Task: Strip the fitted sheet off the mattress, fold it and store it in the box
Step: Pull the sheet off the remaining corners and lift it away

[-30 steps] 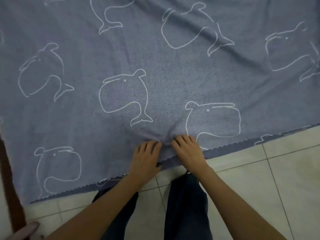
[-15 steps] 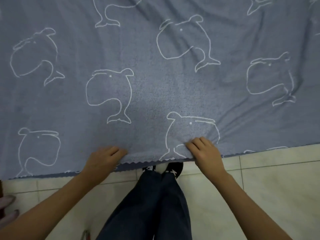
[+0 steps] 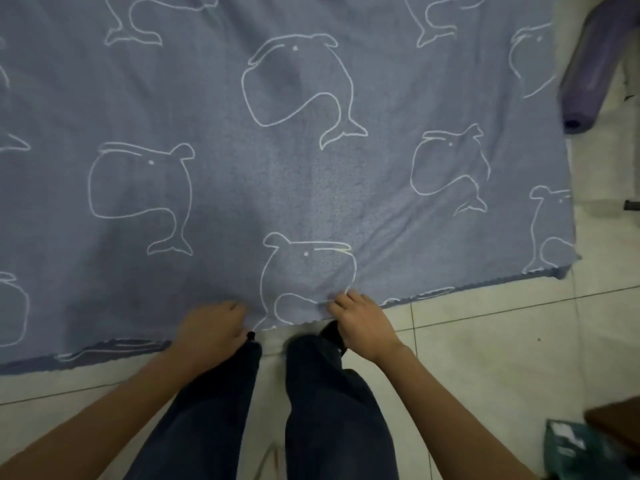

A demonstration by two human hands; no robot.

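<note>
The blue fitted sheet (image 3: 277, 168), printed with white whale outlines, lies spread flat on the tiled floor and fills the upper part of the head view. Its near scalloped edge runs just in front of my feet. My left hand (image 3: 209, 329) grips that near edge, fingers curled into the cloth. My right hand (image 3: 362, 323) grips the same edge a short way to the right, beside a whale print. The sheet's right corner (image 3: 554, 268) lies flat on the tiles. No box or mattress is in view.
A rolled purple mat (image 3: 595, 64) lies on the floor beyond the sheet's right side. At the bottom right sit a green packet (image 3: 581, 448) and a brown object (image 3: 616, 420). Pale floor tiles (image 3: 485, 358) stretch to the right of my legs.
My hands, together at the sheet's edge a second ago, spread apart and then came closer again. The view has shifted right, bringing the sheet's right corner and the purple mat into sight.
</note>
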